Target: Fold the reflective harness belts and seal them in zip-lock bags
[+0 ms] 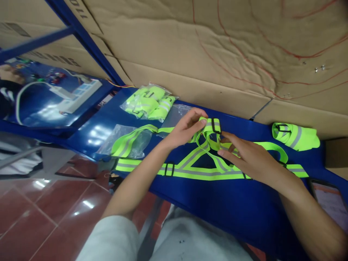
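Note:
A neon yellow-green reflective vest point(201, 175) made of elastic straps, with grey stripes and black buckles, lies spread on the blue table. My left hand point(189, 127) is closed on part of its strap, pinching it between thumb and fingers, and holds a looped section raised above the rest. A black slider buckle point(216, 126) sits on that loop. My right hand point(244, 154) is just right of the loop, thumb and fingers apart, fingertips close to the strap. Whether they touch it is hard to tell.
Bagged folded vests point(150, 102) lie at the back left, with clear plastic bags point(116, 136) nearby. A rolled vest point(296, 136) rests at the back right. A phone point(330, 201) lies at the right edge. Cardboard point(190, 72) walls the back. A power strip point(80, 96) and a person's hand point(12, 74) are far left.

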Tool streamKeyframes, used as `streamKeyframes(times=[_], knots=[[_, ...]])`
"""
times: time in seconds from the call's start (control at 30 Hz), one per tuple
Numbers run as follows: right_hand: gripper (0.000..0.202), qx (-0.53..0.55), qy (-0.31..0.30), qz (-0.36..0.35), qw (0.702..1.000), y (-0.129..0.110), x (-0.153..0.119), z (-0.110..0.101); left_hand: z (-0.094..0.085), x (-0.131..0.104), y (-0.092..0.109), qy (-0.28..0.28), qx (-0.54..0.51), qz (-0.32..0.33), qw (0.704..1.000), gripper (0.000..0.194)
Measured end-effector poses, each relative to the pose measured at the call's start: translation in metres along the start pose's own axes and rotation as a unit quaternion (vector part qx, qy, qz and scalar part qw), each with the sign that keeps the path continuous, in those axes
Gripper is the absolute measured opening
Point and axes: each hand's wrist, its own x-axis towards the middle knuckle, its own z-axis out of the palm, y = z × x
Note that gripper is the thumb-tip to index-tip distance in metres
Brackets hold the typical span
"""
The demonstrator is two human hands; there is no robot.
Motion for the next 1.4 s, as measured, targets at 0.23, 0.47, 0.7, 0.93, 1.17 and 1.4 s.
streamKeyframes(times=[0.23,0.47,0.7,0.93,1.17,1.4], knots=[[0.08,0.063,0.088,-0.015,0.994,-0.013,0.027,0.013,-0.002,-0.001,-0.003,-0.064,-0.035,0.027,0.997,0.042],[0.06,0.201,0.043,-0.017,0.979,-0.024,0.051,0.016,-0.008,0.003,-0.005,0.008,-0.068,0.019,0.997,0.035],[0.048,0.42,0.082,-0.079,0.9,-0.015,0.053,0.007,-0.01,-0.002,0.0,-0.057,-0.099,-0.033,0.993,0.067],[0.054,0.433,0.111,-0.065,0.892,-0.015,0.049,0.0,-0.012,-0.004,0.009,-0.101,-0.113,-0.045,0.987,0.066],[0.06,0.517,0.111,0.001,0.849,-0.015,0.055,0.022,-0.019,-0.004,0.008,-0.09,-0.112,-0.053,0.988,0.058],[0.055,0.551,0.126,0.034,0.824,-0.02,0.057,0.022,-0.021,-0.003,0.008,-0.037,-0.084,-0.025,0.995,0.046]])
